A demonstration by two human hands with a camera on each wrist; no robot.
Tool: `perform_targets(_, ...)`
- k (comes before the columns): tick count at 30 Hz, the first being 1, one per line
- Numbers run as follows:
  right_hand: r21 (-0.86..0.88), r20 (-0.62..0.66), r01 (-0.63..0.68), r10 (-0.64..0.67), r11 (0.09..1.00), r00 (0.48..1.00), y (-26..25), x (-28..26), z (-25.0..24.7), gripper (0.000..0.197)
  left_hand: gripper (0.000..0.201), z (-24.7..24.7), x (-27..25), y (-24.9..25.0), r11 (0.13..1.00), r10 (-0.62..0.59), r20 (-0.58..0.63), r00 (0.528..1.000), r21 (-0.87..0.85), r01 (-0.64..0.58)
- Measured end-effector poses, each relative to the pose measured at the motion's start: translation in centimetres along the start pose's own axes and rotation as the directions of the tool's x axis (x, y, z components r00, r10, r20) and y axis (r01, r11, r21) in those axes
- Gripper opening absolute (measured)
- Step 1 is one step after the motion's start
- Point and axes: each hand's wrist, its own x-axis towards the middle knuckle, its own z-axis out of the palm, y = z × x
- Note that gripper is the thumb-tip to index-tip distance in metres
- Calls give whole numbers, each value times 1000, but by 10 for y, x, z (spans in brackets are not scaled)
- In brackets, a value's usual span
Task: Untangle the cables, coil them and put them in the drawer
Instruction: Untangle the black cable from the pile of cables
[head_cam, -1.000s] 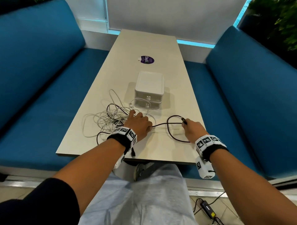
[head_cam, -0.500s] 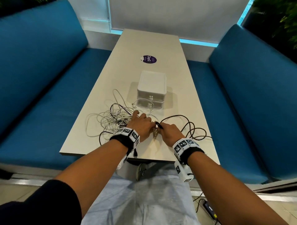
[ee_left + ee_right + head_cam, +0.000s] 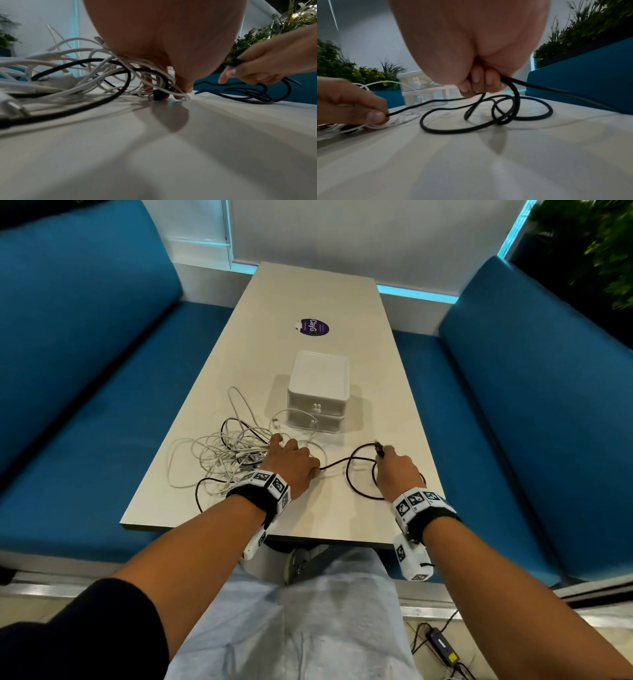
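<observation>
A black cable lies in loops on the pale table, stretched between my two hands. My right hand grips it near its plug end, fingers curled round it. My left hand rests on the edge of a tangle of white cables and pinches the black cable between thumb and finger. The same tangle fills the left of the left wrist view, with black strands running through it. The white two-drawer box stands shut just beyond the hands.
A round purple sticker lies on the table past the drawer box. Blue bench seats flank the table on both sides. A power adapter with its lead lies on the floor to my right.
Half a second ago both hands met at the table's middle. My right hand has since moved back to the right, drawing the black cable out. The left hand has stayed on the tangle.
</observation>
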Motion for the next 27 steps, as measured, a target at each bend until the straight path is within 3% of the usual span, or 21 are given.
perform_targets(3,79,-28,144,-142,986,989,-18,-8,4,38,30,1,0,-1,1000,-4,-3,1000,5,4)
perform_targets(6,65,53,329,-333,942,941,-40,-19,13,36,29,-1,-1,2,1000,3,-22,1000,20,-3)
perform_targets(8,10,104,390,-389,921,916,-50,-21,23,33,33,-3,-2,4,1000,6,-19,1000,20,-6)
perform_targets(13,51,215,347,-349,937,912,-54,-13,31,19,31,-1,-5,2,999,29,-34,999,24,-29)
perform_targets(16,97,252,329,-343,939,905,-52,-10,26,29,27,2,-8,1,997,66,-77,995,51,-62)
perform_targets(20,-30,215,362,-347,932,913,-50,-9,25,26,30,5,-8,-1,993,84,-112,990,94,-74)
perform_targets(27,-119,187,294,-269,948,945,-35,1,12,25,34,7,-8,7,995,74,-141,987,73,-64)
